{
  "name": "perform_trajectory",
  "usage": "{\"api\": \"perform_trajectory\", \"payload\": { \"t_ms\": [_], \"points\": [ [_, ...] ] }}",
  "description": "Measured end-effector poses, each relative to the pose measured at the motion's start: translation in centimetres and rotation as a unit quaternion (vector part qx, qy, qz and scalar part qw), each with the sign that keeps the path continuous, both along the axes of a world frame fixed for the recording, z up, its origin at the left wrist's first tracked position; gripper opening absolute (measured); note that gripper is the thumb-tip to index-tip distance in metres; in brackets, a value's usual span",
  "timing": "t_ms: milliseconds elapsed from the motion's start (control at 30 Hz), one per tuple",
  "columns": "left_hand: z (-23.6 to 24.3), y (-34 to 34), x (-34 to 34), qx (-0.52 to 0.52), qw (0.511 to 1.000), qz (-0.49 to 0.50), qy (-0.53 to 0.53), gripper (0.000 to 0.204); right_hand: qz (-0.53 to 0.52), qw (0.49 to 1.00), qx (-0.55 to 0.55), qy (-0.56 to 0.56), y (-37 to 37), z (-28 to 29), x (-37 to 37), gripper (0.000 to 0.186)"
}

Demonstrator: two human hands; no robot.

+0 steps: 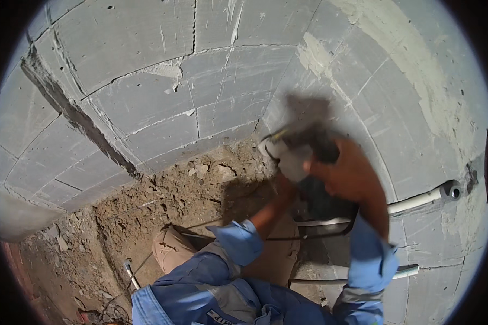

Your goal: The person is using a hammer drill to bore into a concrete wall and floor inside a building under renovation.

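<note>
My right grip is clamped on a blurred, dark-and-grey handheld power tool near the corner of the grey block wall. My left grip, mostly hidden by it, I cannot tell.

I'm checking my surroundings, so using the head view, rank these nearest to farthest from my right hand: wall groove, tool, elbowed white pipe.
1. Tool: in your right hand, motion-blurred.
2. Elbowed white pipe: along the right wall.
3. Wall groove: far left.
</note>
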State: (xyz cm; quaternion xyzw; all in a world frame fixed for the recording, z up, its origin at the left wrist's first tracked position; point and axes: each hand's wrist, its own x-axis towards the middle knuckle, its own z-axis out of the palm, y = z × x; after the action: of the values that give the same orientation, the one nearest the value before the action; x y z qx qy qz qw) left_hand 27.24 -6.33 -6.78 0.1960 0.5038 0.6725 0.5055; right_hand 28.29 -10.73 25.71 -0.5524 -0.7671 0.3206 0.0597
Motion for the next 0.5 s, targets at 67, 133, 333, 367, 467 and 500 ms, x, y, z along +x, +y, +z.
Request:
{"api": "perform_trajectory", "payload": {
  "t_ms": [67,133,333,367,467,500],
  "points": [
    [1.1,2.7,-2.3,0.005,0.999,0.041,-0.015,0.026,0.014,1.000,-0.014,0.019,1.9,2.0,-4.0,0.038],
    [2.2,5.2,-2.0,0.019,0.997,0.062,-0.037,0.026,0.012,1.000,-0.008,0.012,4.9,3.4,-5.3,0.035],
    [5.3,6.1,-3.5,0.087,0.966,0.001,-0.243,0.033,0.009,0.999,0.011,-0.044,9.2,3.1,-6.1,0.029],
    [4.9,6.2,-3.6,0.097,0.974,0.028,-0.201,0.032,0.011,0.999,0.013,-0.035,9.0,2.9,-6.2,0.033],
    [2.7,6.7,-4.0,0.082,0.993,0.060,-0.054,0.029,0.020,0.999,0.014,-0.022,8.8,2.7,-6.3,0.036],
    [1.9,6.8,-4.0,0.056,0.995,0.060,0.051,0.028,0.022,0.999,0.015,-0.017,8.7,2.6,-6.3,0.036]
  ]
}}
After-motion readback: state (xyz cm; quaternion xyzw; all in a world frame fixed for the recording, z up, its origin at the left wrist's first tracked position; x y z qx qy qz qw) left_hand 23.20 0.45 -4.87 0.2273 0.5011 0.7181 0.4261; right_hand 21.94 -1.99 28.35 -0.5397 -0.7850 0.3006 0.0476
